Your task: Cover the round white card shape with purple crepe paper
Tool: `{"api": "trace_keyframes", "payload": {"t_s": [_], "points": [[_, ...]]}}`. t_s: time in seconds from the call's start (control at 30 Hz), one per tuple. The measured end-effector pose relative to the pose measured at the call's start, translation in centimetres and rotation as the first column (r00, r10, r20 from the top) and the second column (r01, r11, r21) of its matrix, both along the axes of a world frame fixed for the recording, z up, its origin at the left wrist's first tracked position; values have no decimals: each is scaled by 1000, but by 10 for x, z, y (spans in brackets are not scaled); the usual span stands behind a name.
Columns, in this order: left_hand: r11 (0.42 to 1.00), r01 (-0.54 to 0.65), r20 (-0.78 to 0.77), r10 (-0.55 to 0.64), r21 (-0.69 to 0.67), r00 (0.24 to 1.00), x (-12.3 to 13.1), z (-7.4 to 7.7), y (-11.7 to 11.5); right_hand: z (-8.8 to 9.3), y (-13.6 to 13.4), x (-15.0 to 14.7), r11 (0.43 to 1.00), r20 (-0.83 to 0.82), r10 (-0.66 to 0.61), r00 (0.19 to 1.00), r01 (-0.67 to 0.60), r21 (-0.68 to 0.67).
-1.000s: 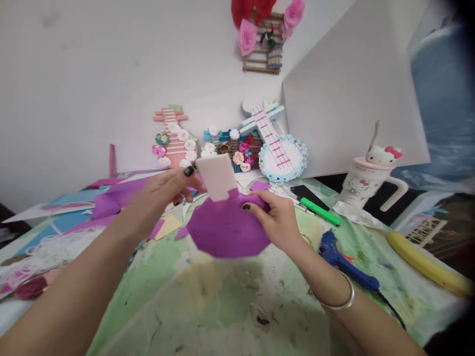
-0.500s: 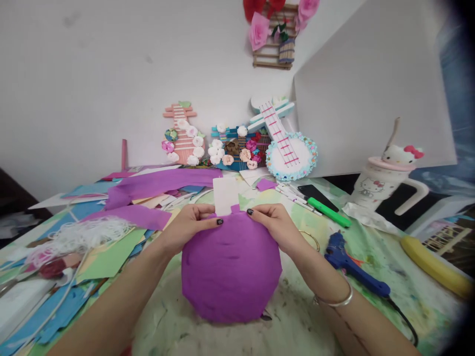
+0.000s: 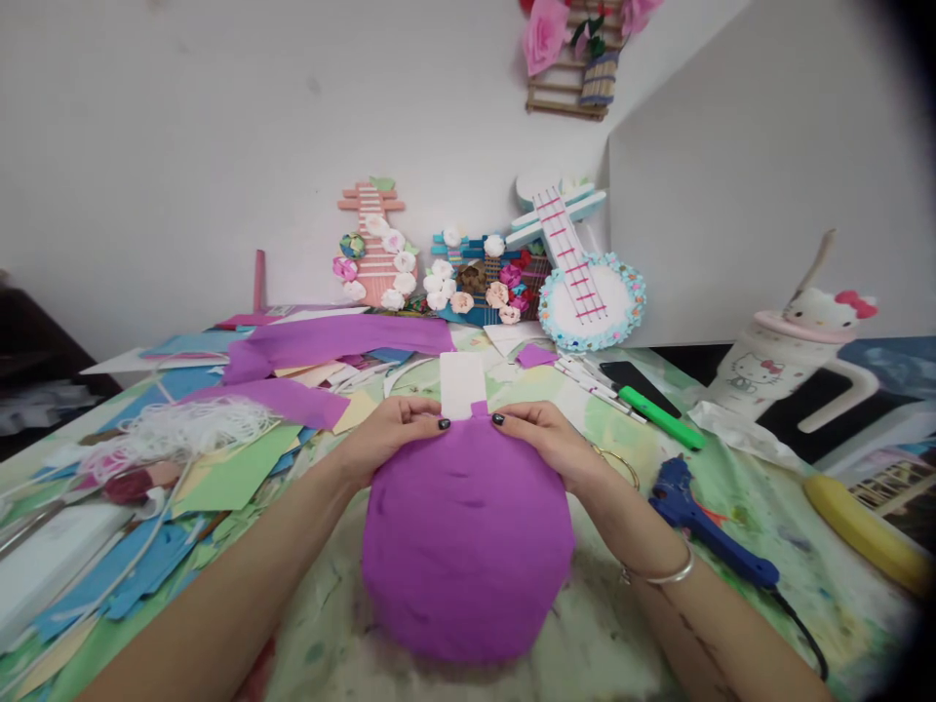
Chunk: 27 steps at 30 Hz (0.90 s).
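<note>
Between my hands is a round body covered in purple crepe paper (image 3: 468, 546), with a white rectangular neck (image 3: 462, 382) rising from its top. A small purple tab overlaps the base of the neck. My left hand (image 3: 399, 434) pinches the upper left edge of the purple piece, thumb on the front and fingers behind. At the upper right edge my right hand (image 3: 537, 437) pinches the same way, its thumb close to the neck. The fingers behind the paper are partly hidden.
Flower-trimmed model instruments (image 3: 376, 249) lean on the wall. A blue glue gun (image 3: 702, 526), green marker (image 3: 658, 414), phone (image 3: 636, 383), banana (image 3: 867, 536) and handled cup (image 3: 764, 366) lie to the right. Purple crepe strips (image 3: 336, 343) and tangled white string (image 3: 186, 429) cover the left.
The view has shifted, so the scene sits further right. Both hands still pinch the purple piece's top edge; its lower part appears slightly lower and nearer, and my thumbs are closer together.
</note>
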<state>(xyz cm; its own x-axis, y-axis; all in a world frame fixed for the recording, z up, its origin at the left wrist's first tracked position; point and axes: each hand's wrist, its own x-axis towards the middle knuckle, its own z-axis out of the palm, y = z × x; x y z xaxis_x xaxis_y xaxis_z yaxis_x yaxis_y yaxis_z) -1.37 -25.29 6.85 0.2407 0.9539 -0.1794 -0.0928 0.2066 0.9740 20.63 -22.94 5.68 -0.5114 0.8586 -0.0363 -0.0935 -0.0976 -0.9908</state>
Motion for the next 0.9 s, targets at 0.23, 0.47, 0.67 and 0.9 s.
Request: {"api": "trace_keyframes", "payload": {"t_s": [0.23, 0.47, 0.67, 0.9], "points": [[977, 182, 136, -166, -113, 977, -9, -10, 2, -7, 2, -4, 993, -73, -83, 994, 77, -87], [965, 230, 181, -206, -125, 962, -10, -20, 4, -15, 8, -4, 963, -63, -263, 963, 258, -83], [968, 230, 175, -210, -98, 962, -6, -16, 2, -12, 6, -4, 992, -58, -127, 990, 125, -31], [975, 208, 137, -197, -74, 971, -9, -16, 4, -13, 8, -2, 996, -32, -92, 995, 92, -9]]}}
